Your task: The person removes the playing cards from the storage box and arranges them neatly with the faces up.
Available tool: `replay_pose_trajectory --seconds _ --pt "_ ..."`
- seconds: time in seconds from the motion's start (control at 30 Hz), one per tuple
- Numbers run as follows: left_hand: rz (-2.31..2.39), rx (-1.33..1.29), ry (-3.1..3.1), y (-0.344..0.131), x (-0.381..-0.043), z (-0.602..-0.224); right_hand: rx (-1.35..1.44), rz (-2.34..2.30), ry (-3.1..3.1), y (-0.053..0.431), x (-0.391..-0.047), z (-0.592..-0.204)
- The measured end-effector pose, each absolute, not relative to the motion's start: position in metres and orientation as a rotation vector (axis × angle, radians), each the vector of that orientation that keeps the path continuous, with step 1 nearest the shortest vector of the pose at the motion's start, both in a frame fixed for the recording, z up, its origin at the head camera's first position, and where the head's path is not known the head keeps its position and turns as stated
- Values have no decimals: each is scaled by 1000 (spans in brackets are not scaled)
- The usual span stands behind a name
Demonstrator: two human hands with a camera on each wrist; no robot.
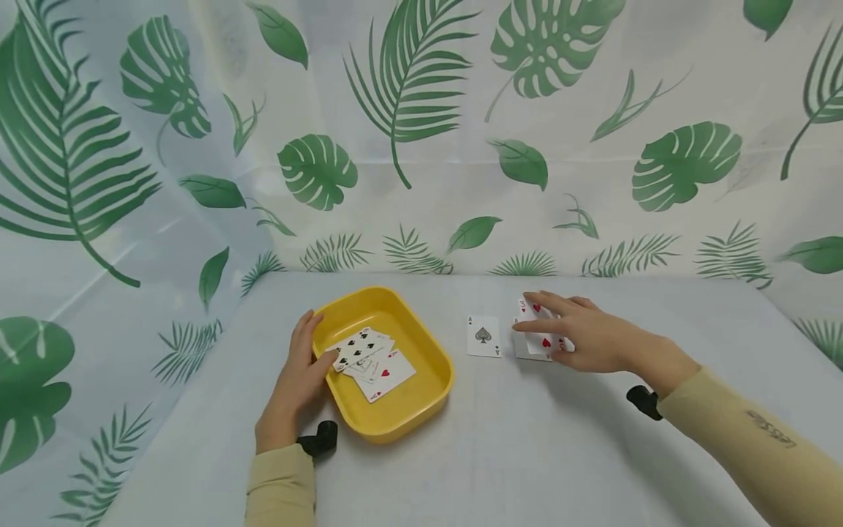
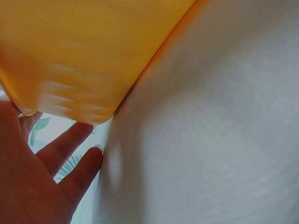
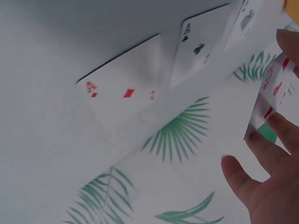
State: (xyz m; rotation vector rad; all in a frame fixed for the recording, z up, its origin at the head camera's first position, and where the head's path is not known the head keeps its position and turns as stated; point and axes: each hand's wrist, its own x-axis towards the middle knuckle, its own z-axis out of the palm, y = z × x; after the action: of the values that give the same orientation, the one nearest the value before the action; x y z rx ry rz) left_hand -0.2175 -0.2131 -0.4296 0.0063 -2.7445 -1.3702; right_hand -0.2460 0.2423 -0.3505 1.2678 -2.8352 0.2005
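Observation:
My left hand (image 1: 299, 384) grips the near-left rim of a yellow tray (image 1: 431, 348), thumb over the edge and other fingers along the outer wall. Inside lie several loose playing cards, with an ace of hearts (image 1: 388, 377) and a spades number card (image 1: 361, 348) on top. On the right, my right hand (image 1: 586, 333) holds a three of hearts (image 3: 266, 95) between thumb and fingers, raised over the row of cards. That row has an ace of spades (image 1: 484, 337), an ace of clubs (image 3: 198, 46) and an ace of diamonds (image 3: 126, 88). In the head view, the hand hides most of the last two.
A pale cloth covers the table (image 1: 487, 454). Behind it and at the left hangs a white curtain (image 1: 441, 205) with green leaf prints. Dark wrist bands (image 1: 644, 402) sit at both sleeves.

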Motion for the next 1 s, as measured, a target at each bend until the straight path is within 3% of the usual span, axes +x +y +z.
replay_pose_trajectory --seconds 0.43,1.0 --pt "-1378 11 -2742 -212 -218 -429 1031 300 -2982 314 -250 -373" --pt "-1379 26 -2741 -212 -218 -430 838 279 -3123 360 -259 -402"
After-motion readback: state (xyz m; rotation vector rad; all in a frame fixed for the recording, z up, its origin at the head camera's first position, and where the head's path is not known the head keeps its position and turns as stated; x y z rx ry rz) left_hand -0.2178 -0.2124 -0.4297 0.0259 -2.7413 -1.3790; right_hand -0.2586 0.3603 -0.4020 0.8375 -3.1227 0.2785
